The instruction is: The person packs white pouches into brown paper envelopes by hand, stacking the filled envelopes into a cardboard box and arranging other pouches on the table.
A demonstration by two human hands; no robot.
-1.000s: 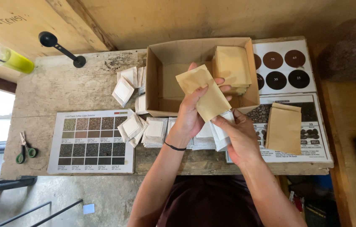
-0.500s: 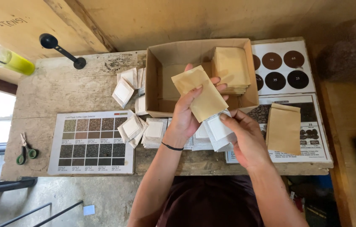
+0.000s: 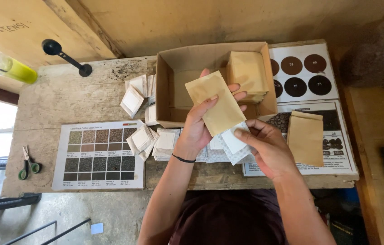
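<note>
My left hand [image 3: 199, 124] holds a tan paper pouch [image 3: 217, 103] up over the front edge of an open cardboard box [image 3: 174, 86]. My right hand [image 3: 269, 147] grips a white filter sachet [image 3: 235, 143] whose top edge sits at the pouch's lower end. Inside the box, at its right side, lies a stack of tan pouches [image 3: 247, 75]. More white sachets [image 3: 167, 143] lie in piles on the wooden bench in front of the box.
A colour chart sheet [image 3: 99, 156] lies at the left, green scissors [image 3: 26, 165] beyond it. A black scoop [image 3: 65, 56] and a yellow-tipped tube [image 3: 17, 70] sit at the back left. A loose tan pouch [image 3: 305, 138] rests on printed sheets at right.
My left hand has lowered and tilted the tan pouch slightly toward the box. My right hand has brought the white sachet up under the pouch's lower end.
</note>
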